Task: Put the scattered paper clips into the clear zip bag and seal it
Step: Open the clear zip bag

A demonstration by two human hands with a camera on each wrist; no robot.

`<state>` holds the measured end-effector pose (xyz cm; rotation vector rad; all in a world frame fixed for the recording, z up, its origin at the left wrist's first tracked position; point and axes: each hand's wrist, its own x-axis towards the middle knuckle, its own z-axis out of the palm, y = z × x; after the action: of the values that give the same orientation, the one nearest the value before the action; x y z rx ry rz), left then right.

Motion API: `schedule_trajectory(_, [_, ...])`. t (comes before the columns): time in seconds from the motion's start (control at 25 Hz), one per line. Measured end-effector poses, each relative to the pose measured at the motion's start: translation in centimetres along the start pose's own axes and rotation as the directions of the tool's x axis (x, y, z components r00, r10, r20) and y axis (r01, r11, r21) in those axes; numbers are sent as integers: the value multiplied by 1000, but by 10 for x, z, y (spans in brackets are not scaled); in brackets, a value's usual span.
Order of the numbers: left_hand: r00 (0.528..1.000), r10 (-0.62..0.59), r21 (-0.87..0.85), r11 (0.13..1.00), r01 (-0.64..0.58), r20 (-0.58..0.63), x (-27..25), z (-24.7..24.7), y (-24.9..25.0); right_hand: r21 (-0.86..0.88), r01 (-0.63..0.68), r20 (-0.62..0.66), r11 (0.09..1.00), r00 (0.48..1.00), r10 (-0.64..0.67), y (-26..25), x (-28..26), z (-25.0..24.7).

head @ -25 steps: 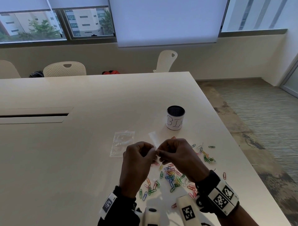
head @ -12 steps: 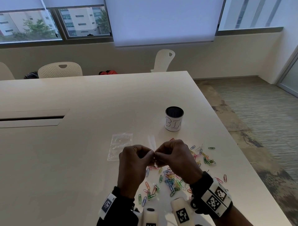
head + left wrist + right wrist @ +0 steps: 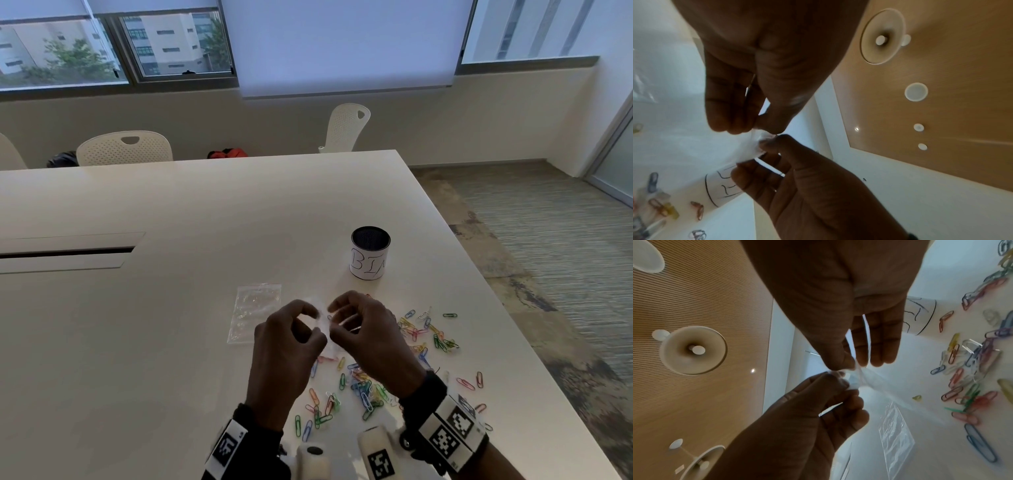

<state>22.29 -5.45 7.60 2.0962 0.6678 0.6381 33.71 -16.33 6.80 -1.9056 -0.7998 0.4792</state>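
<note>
A small clear zip bag (image 3: 322,319) hangs in the air between my two hands, above the table. My left hand (image 3: 308,325) pinches one side of its top edge between thumb and fingers (image 3: 729,123). My right hand (image 3: 337,320) pinches the other side (image 3: 851,365). The bag's film (image 3: 865,381) is stretched between the fingertips; whether its mouth is parted I cannot tell. Several coloured paper clips (image 3: 363,387) lie scattered on the white table (image 3: 154,342) below and to the right of my hands.
A second clear bag (image 3: 255,313) lies flat on the table left of my hands. A white cup marked BIN (image 3: 370,253) stands just beyond them. The table's right edge (image 3: 513,342) runs close to the outermost clips.
My fingertips, pressed together over the bag's top a second ago, have drawn slightly apart, stretching the film between them. The clips and the other bag have not moved.
</note>
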Motion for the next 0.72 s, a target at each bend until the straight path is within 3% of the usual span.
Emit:
schedule_trajectory(0.24, [995, 97, 124, 988, -95, -6, -2, -3, 1, 17, 142, -64, 990, 988, -141, -3, 0, 3])
schedule_trajectory(0.56, [986, 54, 226, 974, -17, -158, -2, -2, 3, -241, 87, -180, 967, 975, -132, -4, -1, -5])
schedule_trajectory(0.72, [988, 62, 188, 982, -34, -142, -2, -1, 0, -191, 65, -166, 980, 981, -97, -2, -4, -5])
